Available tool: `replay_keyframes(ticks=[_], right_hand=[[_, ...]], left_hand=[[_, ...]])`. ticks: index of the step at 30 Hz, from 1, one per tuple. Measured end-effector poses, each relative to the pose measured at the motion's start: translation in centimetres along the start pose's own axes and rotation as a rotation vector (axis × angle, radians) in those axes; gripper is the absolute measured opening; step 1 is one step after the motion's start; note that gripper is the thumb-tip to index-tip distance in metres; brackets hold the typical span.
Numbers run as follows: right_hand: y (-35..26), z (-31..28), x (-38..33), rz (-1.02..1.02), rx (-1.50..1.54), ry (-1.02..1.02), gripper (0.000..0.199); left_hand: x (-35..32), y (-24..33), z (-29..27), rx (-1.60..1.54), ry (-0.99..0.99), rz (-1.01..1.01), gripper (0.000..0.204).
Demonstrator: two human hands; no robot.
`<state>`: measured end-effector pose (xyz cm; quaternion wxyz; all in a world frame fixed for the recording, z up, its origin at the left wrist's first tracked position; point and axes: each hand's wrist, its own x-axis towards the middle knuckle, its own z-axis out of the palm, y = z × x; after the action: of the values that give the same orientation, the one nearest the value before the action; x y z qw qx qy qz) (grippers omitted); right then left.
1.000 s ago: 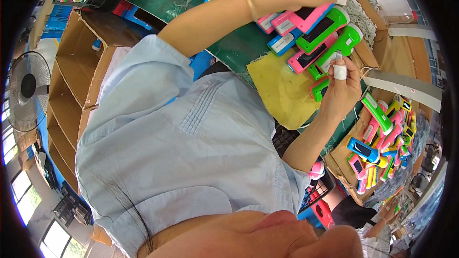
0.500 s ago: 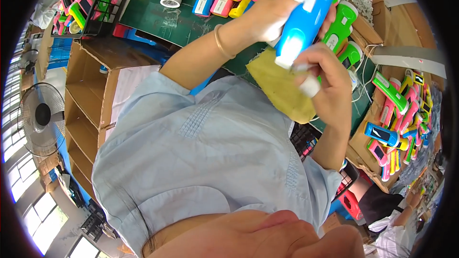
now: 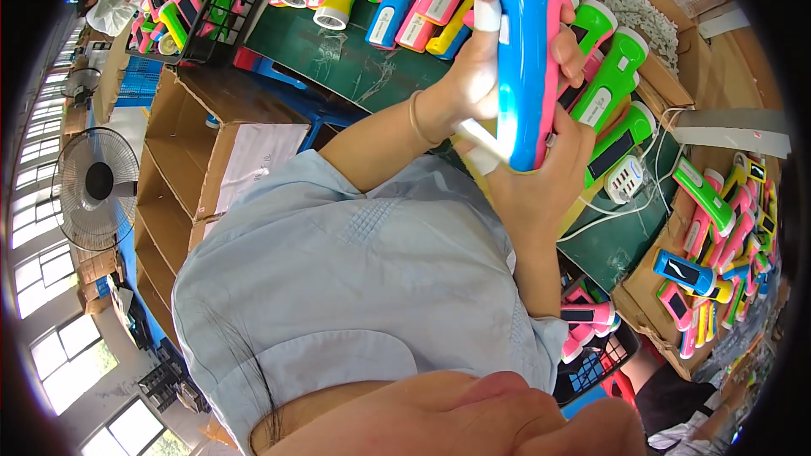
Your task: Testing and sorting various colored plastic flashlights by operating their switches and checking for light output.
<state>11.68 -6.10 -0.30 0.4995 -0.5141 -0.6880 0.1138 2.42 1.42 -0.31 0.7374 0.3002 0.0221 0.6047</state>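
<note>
Head view — both hands, left hand [image 3: 486, 67] and right hand [image 3: 541, 181], grip blue-pink torch [image 3: 524, 51].

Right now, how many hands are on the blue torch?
2: the left hand grips the blue torch at its side, and the right hand cups its lower end.
</note>
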Motion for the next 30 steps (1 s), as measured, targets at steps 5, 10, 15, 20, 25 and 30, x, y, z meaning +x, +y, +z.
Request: replay_keyframes(ticks=[5,10,15,20,25,30], right_hand=[[2.2,0.3,0.2,0.397,0.351,-0.19,0.052],[4.7,-2.8,0.4,0.436,0.422,-0.248,0.025],[5.2,-3.6,0.9,0.58,0.604,-0.391,0.014],[3.2,-2.2,3.1,0.309,0.544,-0.285,0.012],[2.3,-1.2,5.2,0.2,0.431,-0.408,0.012],[2.9,-0.2,4.9,0.152,0.324,-0.351,0.015]], left_hand=[[-1.1,0.2,-0.7,0.357,-0.068,-0.042,0.061],[-1.0,2.6,-0.8,0.499,0.176,-0.22,0.034],[-2.1,3.3,-1.1,0.795,0.204,-0.238,0.039],[-2.4,4.2,-1.6,1.221,0.174,-0.194,0.065],[-2.3,4.8,-1.2,1.456,0.001,-0.149,0.09],[-2.3,3.5,-2.0,1.683,0.109,0.018,0.065]])
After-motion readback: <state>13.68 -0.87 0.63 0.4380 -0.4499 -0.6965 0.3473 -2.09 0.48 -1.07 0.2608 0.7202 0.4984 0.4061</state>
